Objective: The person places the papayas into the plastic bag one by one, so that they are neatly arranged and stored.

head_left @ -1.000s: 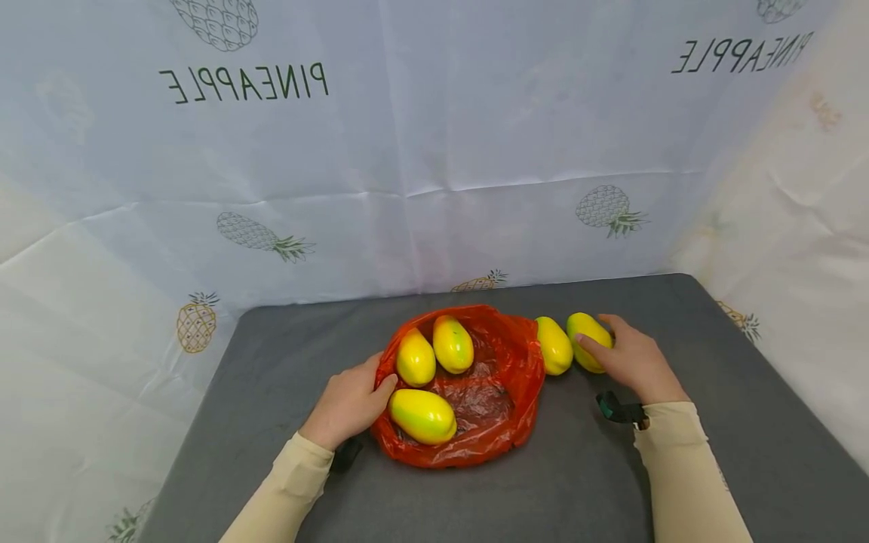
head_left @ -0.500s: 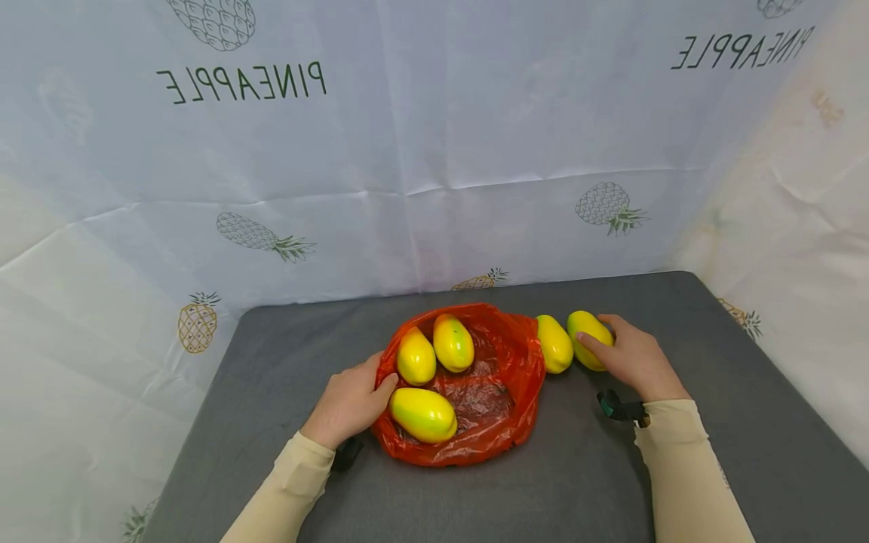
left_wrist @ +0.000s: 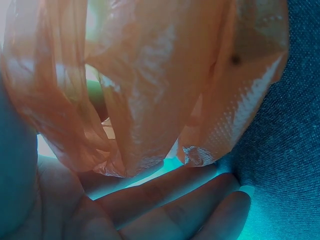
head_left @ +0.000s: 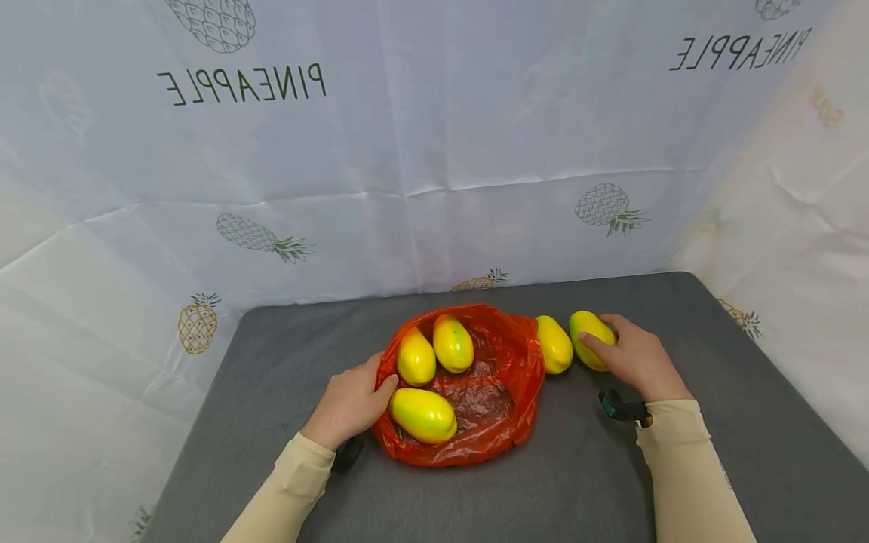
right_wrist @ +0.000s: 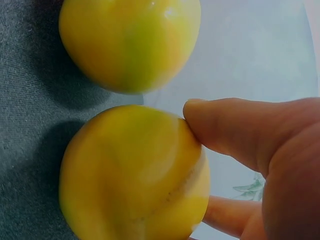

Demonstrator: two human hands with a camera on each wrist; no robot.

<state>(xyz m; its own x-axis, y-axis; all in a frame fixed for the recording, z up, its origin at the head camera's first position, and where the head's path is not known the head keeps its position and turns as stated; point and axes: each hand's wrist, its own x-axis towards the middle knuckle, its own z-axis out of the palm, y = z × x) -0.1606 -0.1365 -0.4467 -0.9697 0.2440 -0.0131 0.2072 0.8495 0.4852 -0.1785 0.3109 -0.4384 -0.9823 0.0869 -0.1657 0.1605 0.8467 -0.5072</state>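
Observation:
A red plastic bag [head_left: 475, 449] lies spread wide on the table with three yellow-green mangoes inside: a front mango [head_left: 424, 415], a left mango [head_left: 416, 357] and a back mango [head_left: 453, 344]. My left hand [head_left: 349, 403] holds the bag's left rim, thumb over the edge; in the left wrist view its fingers [left_wrist: 175, 205] lie outside the thin plastic. Against the bag's right side rests another mango [head_left: 555, 347], partly covered by the rim. Just right of it, my right hand [head_left: 638, 358] grips a mango [right_wrist: 130, 175] between thumb and fingers, the far fingers mostly hidden.
The table has a dark grey cloth [head_left: 557, 467]. Behind it hangs a pale curtain [head_left: 434, 151] printed with pineapples, close to the table's back edge. A black wrist strap [head_left: 621, 407] is on the right wrist.
My right hand and the mango in it have shifted very slightly to the right. The left hand, the bag and the other mangoes stay in place.

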